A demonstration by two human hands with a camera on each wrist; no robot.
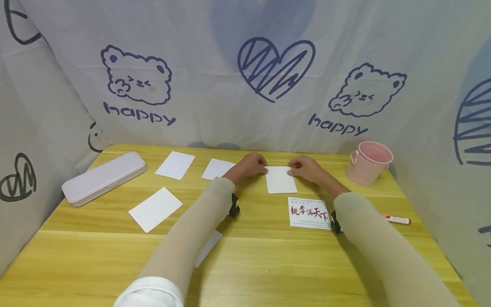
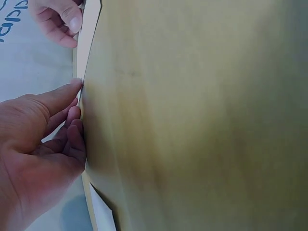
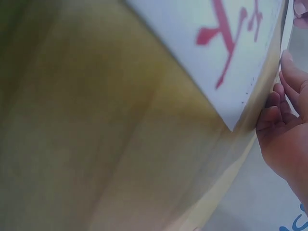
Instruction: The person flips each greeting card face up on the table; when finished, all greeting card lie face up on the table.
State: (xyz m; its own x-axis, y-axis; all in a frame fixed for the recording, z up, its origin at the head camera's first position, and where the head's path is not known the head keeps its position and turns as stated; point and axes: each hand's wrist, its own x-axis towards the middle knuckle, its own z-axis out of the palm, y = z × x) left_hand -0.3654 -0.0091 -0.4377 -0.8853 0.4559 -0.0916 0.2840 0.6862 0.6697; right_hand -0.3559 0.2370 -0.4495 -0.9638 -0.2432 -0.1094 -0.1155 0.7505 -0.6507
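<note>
A blank white card lies at the back of the wooden table, its top corners between both hands. My left hand pinches the card at its upper left corner, thumb and forefinger at the edge. At the upper right corner, my right hand pinches it the same way. In the left wrist view, thumb and forefinger of the left hand meet on the thin-looking card. Just in front lies a white card with red characters, partly hidden by the right wrist.
More white cards lie at left, including one far back and one nearer; another is partly under the left arm. A white case sits far left, a pink bucket back right, a red-and-white marker beside the right arm.
</note>
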